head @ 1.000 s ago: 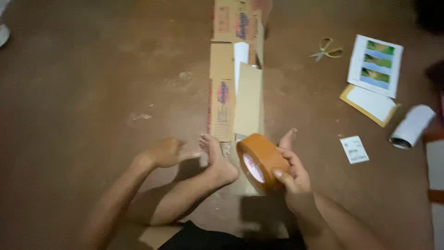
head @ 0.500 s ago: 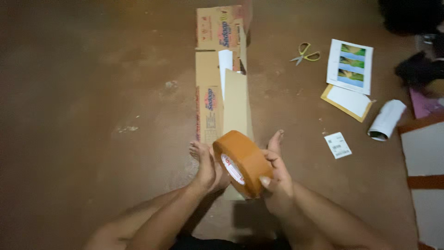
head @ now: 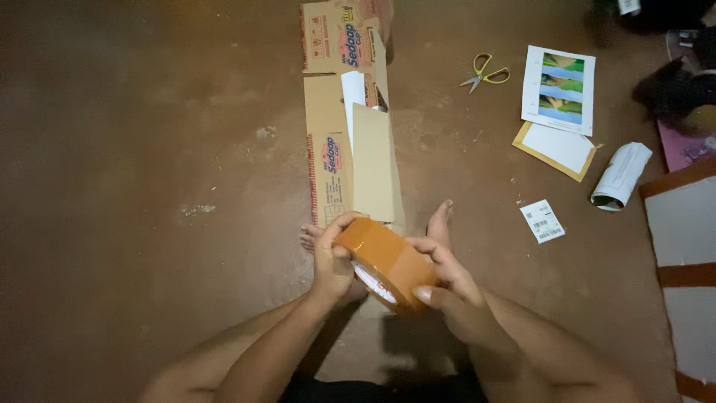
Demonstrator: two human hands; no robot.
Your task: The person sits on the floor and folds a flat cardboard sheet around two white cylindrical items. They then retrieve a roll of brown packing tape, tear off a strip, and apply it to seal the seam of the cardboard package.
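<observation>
A big roll of brown packing tape [head: 384,261] is held over the floor between both hands. My left hand [head: 330,261] grips its left side, fingers curled over the top edge. My right hand [head: 446,287] cups its right side, thumb under the rim. Just beyond the roll lies a flattened cardboard box [head: 347,112] stretching away from me, with a plain cardboard piece [head: 373,160] and a white sheet [head: 352,93] on top. My bare feet [head: 440,220] rest at the box's near end, partly hidden by the hands.
On the brown floor to the right lie yellow-handled scissors [head: 485,72], a printed photo sheet [head: 559,89], a white sheet on a tan envelope [head: 556,149], a rolled paper [head: 620,175] and a small label [head: 542,221]. A white board [head: 686,261] sits at the right edge.
My left hand came up from the floor beside my foot and took hold of the tape roll, which now sits between both hands. The view shifted slightly.
</observation>
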